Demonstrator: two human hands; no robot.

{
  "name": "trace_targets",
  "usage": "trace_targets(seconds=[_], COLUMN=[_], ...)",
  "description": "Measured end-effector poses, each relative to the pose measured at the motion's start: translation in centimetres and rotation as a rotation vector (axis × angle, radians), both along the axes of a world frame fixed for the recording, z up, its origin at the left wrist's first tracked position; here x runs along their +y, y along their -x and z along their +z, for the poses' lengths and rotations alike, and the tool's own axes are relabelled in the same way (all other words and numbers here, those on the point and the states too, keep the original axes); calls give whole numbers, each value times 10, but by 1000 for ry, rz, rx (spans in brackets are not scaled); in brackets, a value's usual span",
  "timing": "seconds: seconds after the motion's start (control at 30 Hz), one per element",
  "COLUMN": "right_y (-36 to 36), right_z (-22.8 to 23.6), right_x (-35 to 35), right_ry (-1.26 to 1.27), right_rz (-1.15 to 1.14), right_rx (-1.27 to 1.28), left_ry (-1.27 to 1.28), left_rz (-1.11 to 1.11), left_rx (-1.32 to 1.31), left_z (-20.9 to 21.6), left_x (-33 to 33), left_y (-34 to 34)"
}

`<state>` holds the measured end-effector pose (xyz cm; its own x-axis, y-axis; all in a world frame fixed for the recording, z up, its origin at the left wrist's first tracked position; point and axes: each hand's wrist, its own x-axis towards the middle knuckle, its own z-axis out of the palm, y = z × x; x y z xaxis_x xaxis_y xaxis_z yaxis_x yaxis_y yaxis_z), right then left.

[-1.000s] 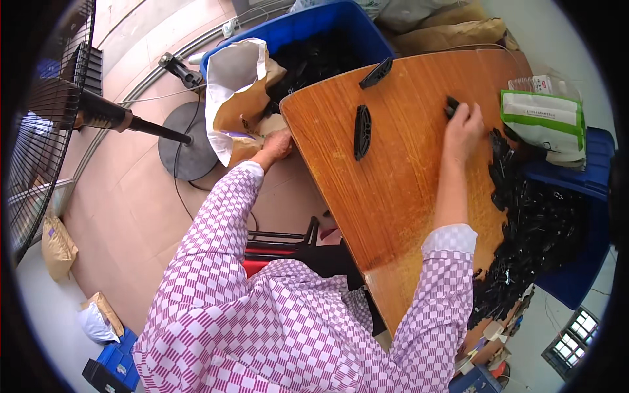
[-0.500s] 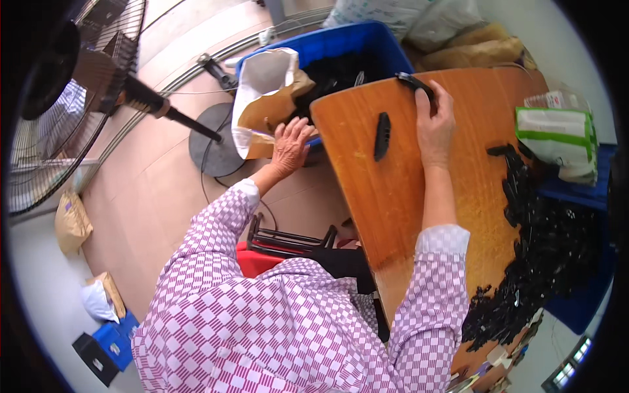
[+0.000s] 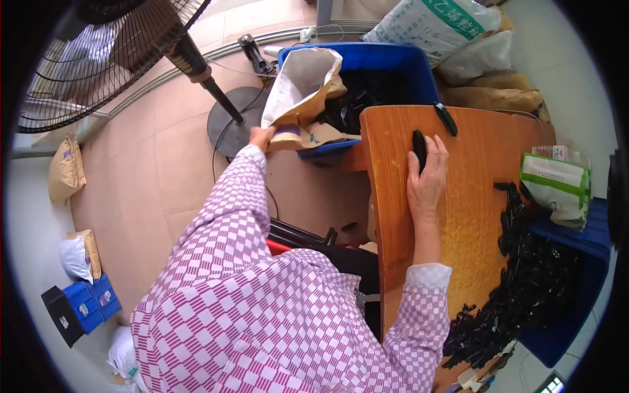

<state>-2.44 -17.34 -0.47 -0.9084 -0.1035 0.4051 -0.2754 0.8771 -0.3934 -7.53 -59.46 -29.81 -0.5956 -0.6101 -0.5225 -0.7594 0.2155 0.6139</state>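
Observation:
My left hand (image 3: 262,137) is closed on the lower edge of an open brown paper bag (image 3: 295,119) with a white inner side. The bag lies over the left part of a blue bin (image 3: 414,72) that contains black pieces. On the wooden table (image 3: 386,196), my right hand (image 3: 429,180) has its thumb and fingers around a slim, elongated black piece (image 3: 419,145), probably plastic. A second black piece (image 3: 446,120) with a shiny end lies beyond my fingers, by the table's far edge.
A large heap of black pieces (image 3: 524,288) covers the table's right side, reaching a blue tray (image 3: 557,340). A green-and-white package (image 3: 555,177) stands above it. A standing fan (image 3: 216,98) is at far left. Stuffed sacks (image 3: 429,29) lie behind the bin.
My left hand has gone from resting open by the bag to gripping its edge. My right hand has left the shiny-ended piece at the far edge and moved nearer, onto the other black piece.

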Motion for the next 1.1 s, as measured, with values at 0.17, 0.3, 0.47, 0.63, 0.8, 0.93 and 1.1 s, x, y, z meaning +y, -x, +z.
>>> trace_targets(seconds=[0.17, 0.3, 0.47, 0.63, 0.8, 0.93, 1.1], right_y=[46, 50, 37, 41, 41, 45, 45], right_z=[-11, -14, -18, -18, -21, -21, -17], right_x=[23, 13, 38, 25, 33, 29, 23], right_ry=[72, 44, 73, 73, 69, 77, 114], right_rz=[-84, -108, -207, -193, -208, -180, -182], right_rx=[157, 227, 229, 162, 190, 215, 217], left_ry=[379, -55, -597, -213, -922, -1124, -784], left_rz=[-1101, -811, -483, -881, -1041, -943, -1155], left_rx=[120, 534, 413, 547, 927, 606, 828], left_z=[44, 74, 207, 295, 461, 550, 554], left_x=[44, 49, 131, 126, 161, 146, 135], left_y=[25, 51, 81, 149, 151, 165, 183])
